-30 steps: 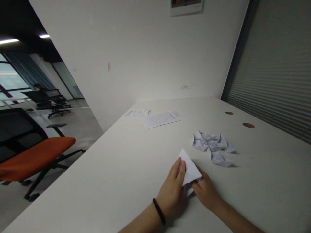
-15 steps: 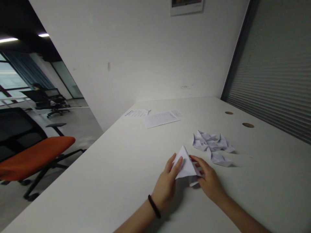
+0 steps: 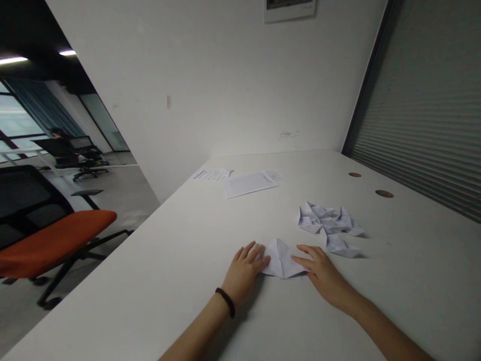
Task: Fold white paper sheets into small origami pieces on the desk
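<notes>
A folded piece of white paper (image 3: 281,260) lies on the white table, with a crease down its middle and a peak at the far side. My left hand (image 3: 244,268), a dark band at its wrist, rests its outstretched fingers on the paper's left side. On the right side, my right hand (image 3: 319,271) has its fingers apart and touches the paper's edge. Part of each side of the paper is hidden under the fingers. Several folded white paper pieces (image 3: 330,225) sit in a cluster just beyond my right hand.
Printed sheets (image 3: 251,184) lie farther back on the table (image 3: 169,281). Two round holes (image 3: 384,193) are cut near its right side. A wall (image 3: 240,90) rises behind, blinds (image 3: 424,125) stand at the right. An orange-seated chair (image 3: 60,235) is at the left; a person sits far back.
The paper, held up as a tall triangle before, now lies spread flatter on the table. My left hand has shifted left and flattened; the fingers of my right hand have opened.
</notes>
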The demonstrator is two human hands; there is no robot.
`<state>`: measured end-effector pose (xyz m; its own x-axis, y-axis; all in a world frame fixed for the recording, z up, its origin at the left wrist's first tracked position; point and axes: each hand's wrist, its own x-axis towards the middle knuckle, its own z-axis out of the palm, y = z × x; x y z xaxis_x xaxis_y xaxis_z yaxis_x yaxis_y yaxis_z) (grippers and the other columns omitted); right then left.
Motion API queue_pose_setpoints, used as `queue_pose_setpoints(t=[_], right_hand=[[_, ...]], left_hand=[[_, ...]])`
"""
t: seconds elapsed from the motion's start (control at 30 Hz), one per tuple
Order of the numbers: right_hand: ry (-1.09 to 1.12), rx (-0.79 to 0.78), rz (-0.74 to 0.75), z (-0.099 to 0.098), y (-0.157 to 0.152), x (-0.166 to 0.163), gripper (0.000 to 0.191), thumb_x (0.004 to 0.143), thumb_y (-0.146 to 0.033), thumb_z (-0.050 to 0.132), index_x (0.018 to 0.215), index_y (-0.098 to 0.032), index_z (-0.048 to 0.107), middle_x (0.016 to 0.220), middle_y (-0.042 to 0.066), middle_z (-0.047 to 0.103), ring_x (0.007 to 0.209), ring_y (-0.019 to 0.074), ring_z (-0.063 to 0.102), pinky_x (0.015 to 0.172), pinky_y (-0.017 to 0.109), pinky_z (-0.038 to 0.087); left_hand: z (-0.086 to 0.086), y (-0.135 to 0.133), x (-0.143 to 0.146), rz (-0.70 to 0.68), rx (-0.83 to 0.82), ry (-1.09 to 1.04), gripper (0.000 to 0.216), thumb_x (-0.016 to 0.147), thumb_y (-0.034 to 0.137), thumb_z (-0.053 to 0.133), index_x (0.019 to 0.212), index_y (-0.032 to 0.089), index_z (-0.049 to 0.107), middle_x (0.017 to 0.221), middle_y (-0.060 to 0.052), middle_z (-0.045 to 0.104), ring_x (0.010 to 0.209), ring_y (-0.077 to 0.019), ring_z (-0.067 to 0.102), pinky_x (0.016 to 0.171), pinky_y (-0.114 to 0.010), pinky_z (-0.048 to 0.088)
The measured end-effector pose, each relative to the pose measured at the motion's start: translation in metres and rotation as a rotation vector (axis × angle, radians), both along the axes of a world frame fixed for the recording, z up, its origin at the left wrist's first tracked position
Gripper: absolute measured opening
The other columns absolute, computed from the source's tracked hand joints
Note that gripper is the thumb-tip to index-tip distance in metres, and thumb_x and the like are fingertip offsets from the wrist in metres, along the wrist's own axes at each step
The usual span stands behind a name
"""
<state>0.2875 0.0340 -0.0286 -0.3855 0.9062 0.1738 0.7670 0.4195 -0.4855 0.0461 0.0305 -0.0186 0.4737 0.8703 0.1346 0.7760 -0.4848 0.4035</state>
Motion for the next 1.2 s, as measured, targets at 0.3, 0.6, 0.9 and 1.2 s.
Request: queue_pose_setpoints(t=[0.3,0.6,0.9,1.2], right_hand=[[-0.124,0.069,0.105,0.003,-0.005,0.004,0.04,0.088,-0.035,0.04,0.125,-0.024,0.046,0.132,0.008,0.045,0.123,0.0236,0.036,0.1,0.047,0.03],[0.011,0.244,0.017,0.0,0.001,0.0,0.035,0.069,-0.019,0.064,0.104,-0.017,0.058,0.109,0.011,0.058,0.105,0.0258,0.049,0.092,0.044,0.04],[0.064,0.161,0.07,0.008,-0.001,0.0,0.011,0.073,-0.015,0.059,0.083,-0.02,0.057,0.085,0.004,0.063,0.083,0.0204,0.057,0.075,0.035,0.047],[0.074,0.01,0.144,0.024,-0.011,0.005,0.017,0.07,-0.01,0.055,0.076,-0.022,0.065,0.113,0.006,0.06,0.108,0.0226,0.05,0.094,0.039,0.038]], left_hand=[[0.004,-0.013,0.002,-0.061,0.043,0.197,0.045,0.092,0.034,0.032,0.134,0.018,0.029,0.141,-0.009,0.03,0.13,-0.025,0.024,0.105,-0.053,0.017],[0.009,-0.008,0.007,0.019,0.169,-0.024,0.034,0.07,0.011,0.063,0.102,0.018,0.055,0.114,-0.008,0.054,0.114,-0.0264,0.04,0.095,-0.045,0.037],[0.02,-0.009,0.01,-0.122,0.286,0.071,0.016,0.079,0.009,0.057,0.09,0.02,0.059,0.099,-0.001,0.063,0.093,-0.0197,0.053,0.083,-0.036,0.042],[0.02,-0.013,0.003,-0.153,0.136,0.188,0.035,0.079,0.035,0.06,0.112,0.025,0.057,0.121,-0.006,0.055,0.105,-0.0241,0.052,0.089,-0.039,0.043]])
